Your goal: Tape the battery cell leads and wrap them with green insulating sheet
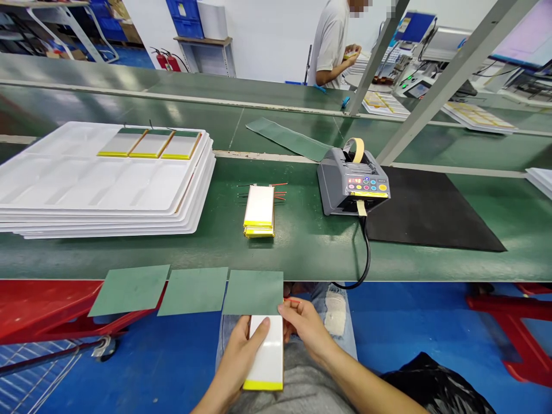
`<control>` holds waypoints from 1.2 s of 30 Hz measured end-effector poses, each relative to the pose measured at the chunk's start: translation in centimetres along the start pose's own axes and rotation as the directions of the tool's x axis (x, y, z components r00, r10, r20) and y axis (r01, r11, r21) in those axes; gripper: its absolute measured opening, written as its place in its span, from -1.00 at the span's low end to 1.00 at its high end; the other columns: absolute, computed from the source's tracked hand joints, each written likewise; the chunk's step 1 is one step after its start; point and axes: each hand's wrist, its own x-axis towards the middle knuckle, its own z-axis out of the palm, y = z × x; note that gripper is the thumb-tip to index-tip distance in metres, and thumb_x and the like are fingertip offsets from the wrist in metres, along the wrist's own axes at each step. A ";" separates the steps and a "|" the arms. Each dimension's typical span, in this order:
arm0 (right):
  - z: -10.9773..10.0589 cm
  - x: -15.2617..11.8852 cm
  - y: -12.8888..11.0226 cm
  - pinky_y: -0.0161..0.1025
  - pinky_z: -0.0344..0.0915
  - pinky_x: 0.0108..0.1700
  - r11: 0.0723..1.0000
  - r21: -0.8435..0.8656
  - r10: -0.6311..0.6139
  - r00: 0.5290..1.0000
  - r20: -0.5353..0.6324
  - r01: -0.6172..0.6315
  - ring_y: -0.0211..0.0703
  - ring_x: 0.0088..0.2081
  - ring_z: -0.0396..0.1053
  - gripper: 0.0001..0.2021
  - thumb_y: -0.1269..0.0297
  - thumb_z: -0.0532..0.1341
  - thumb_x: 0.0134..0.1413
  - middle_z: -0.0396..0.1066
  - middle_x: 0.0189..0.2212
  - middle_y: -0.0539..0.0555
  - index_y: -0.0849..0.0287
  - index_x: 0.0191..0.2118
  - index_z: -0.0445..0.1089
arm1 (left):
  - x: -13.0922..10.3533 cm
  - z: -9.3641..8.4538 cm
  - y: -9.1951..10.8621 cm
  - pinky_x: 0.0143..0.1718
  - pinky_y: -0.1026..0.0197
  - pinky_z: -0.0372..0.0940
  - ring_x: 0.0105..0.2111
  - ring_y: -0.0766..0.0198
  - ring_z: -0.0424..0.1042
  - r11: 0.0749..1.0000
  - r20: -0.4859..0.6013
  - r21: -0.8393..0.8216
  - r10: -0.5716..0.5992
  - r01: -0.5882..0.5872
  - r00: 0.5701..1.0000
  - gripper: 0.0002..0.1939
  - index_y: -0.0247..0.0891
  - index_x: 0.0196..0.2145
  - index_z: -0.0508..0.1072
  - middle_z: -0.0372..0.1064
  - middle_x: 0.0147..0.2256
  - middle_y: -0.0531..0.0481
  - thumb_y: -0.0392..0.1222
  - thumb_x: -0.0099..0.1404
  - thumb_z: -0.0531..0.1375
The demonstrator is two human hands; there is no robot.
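Observation:
My left hand (242,353) is closed around a flat pouch battery cell (266,359), white-faced with a yellow strip along its near end. The thumb lies on its face. My right hand (307,328) pinches the cell's far right corner, where a short red wire shows above the fingers. A green sheet (253,293) at the table's front edge meets the cell's far end; whether it is stuck there is unclear. Two similar pieces, a middle sheet (193,291) and a left sheet (130,291), hang along that edge. Beyond them, a small stack of cells (259,206) with wires rests on the table.
Stacked white trays (52,184) stand at left, with three cells (146,144) on top. A grey tape dispenser (334,181), its cable, and a black mat (431,210) are at right. A green strip (288,140) lies behind. A co-worker (332,40) stands across the bench.

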 end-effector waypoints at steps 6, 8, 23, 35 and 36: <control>0.4 0.3 -0.3 -0.46 0.04 -0.73 0.993 -0.113 -0.053 0.996 -0.074 0.044 -0.43 -0.75 0.09 -0.58 -0.05 0.29 -0.18 0.19 -0.77 -0.14 0.17 -0.59 0.14 | -0.1 0.5 0.6 -0.70 0.34 0.11 -0.71 0.34 0.25 0.995 -0.003 0.032 -0.089 0.089 0.996 -0.54 -0.25 -0.60 0.31 0.29 -0.71 0.07 0.24 0.02 0.23; 0.7 -0.5 -1.1 -0.45 -0.01 -0.73 0.988 -0.143 -0.066 0.994 -0.084 0.053 -0.42 -0.75 0.08 -0.60 -0.02 0.27 -0.14 0.16 -0.78 -0.15 0.16 -0.60 0.13 | -0.6 0.4 1.0 -0.69 0.34 0.09 -0.70 0.35 0.22 0.996 -0.003 0.034 -0.087 0.087 0.996 -0.54 -0.25 -0.61 0.31 0.26 -0.71 0.10 0.24 0.04 0.21; -1.7 -5.1 -12.6 -0.18 0.22 -0.15 0.593 -0.456 -0.660 0.725 0.196 0.664 -0.11 -0.23 0.27 -0.76 0.13 0.24 0.04 0.33 -0.28 0.08 0.11 -0.19 0.32 | -2.0 -1.5 6.4 -0.56 0.31 -0.01 -0.66 0.31 0.09 0.520 0.370 0.614 0.476 -0.594 0.798 -0.67 -0.12 -0.07 0.42 0.17 -0.64 0.16 -0.01 0.28 0.06; -0.4 -2.7 -11.4 -0.38 -0.07 -0.56 0.937 -0.226 -0.151 0.893 0.425 0.266 -0.40 -0.60 -0.02 -0.60 -0.02 0.31 -0.12 0.10 -0.67 -0.15 0.18 -0.56 0.20 | -2.6 -2.0 6.2 -0.43 0.27 0.15 -0.65 0.21 0.26 0.444 0.502 0.496 0.556 -0.747 0.663 -0.33 -0.23 0.14 0.28 0.34 -0.66 0.09 -0.11 0.07 0.28; -0.2 -2.5 -11.0 -0.38 -0.09 -0.56 0.955 -0.201 -0.100 0.875 0.475 0.218 -0.41 -0.61 -0.04 -0.58 -0.05 0.32 -0.15 0.09 -0.68 -0.16 0.19 -0.57 0.19 | -2.5 -2.0 6.4 -0.43 0.26 0.16 -0.65 0.20 0.27 0.456 0.493 0.495 0.554 -0.740 0.671 -0.34 -0.25 0.12 0.32 0.35 -0.67 0.08 -0.10 0.04 0.29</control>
